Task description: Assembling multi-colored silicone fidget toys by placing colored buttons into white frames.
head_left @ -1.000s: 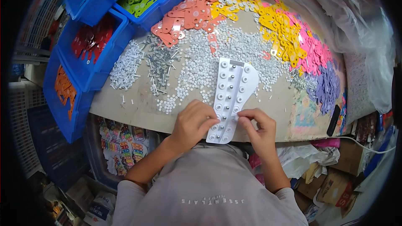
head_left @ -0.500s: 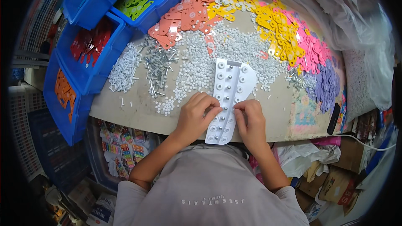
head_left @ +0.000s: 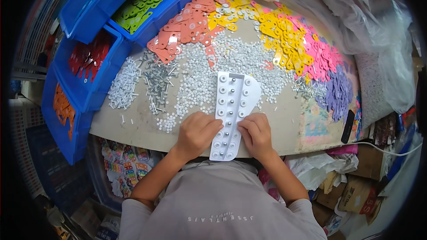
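Table (head_left: pixel 133 126) carries heaps of coloured tags, white caps (head_left: pixel 235 58) and metal screws (head_left: pixel 158 84). Blue bins (head_left: pixel 95 91) stand along its left edge. White tray (head_left: pixel 233 111), rows of round sockets, lies at the near edge, its lower end overhanging slightly. Left hand (head_left: pixel 195 134) rests on the tray's left side, fingers curled narrow against it. Right hand (head_left: pixel 255 134) presses the right side, fingers bent close; whether they pinch a small part cannot be told.
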The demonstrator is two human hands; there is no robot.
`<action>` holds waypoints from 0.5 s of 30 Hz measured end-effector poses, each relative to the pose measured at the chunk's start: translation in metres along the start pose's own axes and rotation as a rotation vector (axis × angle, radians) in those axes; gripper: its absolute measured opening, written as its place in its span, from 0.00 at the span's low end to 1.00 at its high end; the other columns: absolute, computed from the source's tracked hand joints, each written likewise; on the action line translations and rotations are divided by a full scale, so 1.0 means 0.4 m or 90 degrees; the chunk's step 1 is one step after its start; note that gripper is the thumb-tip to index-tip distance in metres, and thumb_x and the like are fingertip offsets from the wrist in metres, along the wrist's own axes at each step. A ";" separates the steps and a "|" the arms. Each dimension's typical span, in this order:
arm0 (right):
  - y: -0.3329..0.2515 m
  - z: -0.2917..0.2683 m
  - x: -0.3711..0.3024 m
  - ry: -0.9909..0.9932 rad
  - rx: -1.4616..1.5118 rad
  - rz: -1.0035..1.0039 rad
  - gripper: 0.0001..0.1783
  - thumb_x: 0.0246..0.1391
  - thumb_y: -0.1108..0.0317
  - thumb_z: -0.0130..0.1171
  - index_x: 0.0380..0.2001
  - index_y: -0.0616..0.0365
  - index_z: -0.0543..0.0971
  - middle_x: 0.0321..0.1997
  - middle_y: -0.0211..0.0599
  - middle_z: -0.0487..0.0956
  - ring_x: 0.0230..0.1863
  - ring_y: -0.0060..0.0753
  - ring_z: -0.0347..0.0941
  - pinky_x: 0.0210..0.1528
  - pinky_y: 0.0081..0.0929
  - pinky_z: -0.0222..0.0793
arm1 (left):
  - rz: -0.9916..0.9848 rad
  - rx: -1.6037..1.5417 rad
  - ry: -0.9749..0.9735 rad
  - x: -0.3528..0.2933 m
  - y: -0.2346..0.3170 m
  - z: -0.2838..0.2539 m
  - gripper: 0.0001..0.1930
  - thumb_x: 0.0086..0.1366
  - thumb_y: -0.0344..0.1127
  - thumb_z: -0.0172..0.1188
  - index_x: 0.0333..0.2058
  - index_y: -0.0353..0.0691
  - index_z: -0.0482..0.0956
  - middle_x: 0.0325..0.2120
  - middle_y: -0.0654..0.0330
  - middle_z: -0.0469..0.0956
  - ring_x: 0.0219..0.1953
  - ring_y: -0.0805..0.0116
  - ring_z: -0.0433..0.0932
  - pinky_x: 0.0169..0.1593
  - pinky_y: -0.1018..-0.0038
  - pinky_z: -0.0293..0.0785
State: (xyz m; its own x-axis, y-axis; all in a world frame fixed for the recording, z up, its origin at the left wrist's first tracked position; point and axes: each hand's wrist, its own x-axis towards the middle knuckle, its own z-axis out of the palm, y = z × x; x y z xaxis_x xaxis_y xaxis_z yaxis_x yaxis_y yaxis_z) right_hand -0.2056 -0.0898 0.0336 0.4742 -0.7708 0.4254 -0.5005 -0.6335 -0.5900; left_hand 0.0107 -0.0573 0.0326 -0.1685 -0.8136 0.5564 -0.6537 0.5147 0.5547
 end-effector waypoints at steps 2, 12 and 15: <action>0.008 -0.006 0.010 0.001 0.026 0.003 0.13 0.43 0.82 0.67 0.34 0.61 0.79 0.34 0.39 0.76 0.40 0.46 0.74 0.41 0.40 0.70 | -0.087 -0.094 0.049 -0.004 -0.009 -0.005 0.07 0.54 0.22 0.69 0.33 0.35 0.83 0.29 0.57 0.78 0.28 0.58 0.76 0.31 0.65 0.71; 0.231 -0.103 0.303 -0.007 -0.183 0.088 0.06 0.55 0.74 0.63 0.36 0.61 0.80 0.40 0.45 0.78 0.46 0.51 0.72 0.51 0.42 0.66 | -0.237 -0.070 0.092 0.002 -0.026 0.002 0.11 0.57 0.21 0.66 0.40 0.35 0.81 0.33 0.54 0.81 0.37 0.53 0.77 0.41 0.63 0.73; 0.310 -0.106 0.409 0.062 -0.291 0.044 0.09 0.54 0.70 0.65 0.37 0.61 0.82 0.42 0.46 0.78 0.47 0.51 0.73 0.51 0.43 0.67 | -0.236 -0.062 0.053 0.006 -0.022 -0.005 0.10 0.58 0.21 0.65 0.39 0.35 0.82 0.34 0.55 0.81 0.38 0.53 0.77 0.43 0.62 0.73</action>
State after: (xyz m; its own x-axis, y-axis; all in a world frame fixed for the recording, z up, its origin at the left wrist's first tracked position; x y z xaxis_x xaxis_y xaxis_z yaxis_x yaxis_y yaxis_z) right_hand -0.2207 -0.2976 0.0590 0.3701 -0.8008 0.4708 -0.8064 -0.5286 -0.2652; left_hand 0.0175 -0.0633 0.0303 0.1291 -0.9264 0.3538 -0.5849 0.2170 0.7815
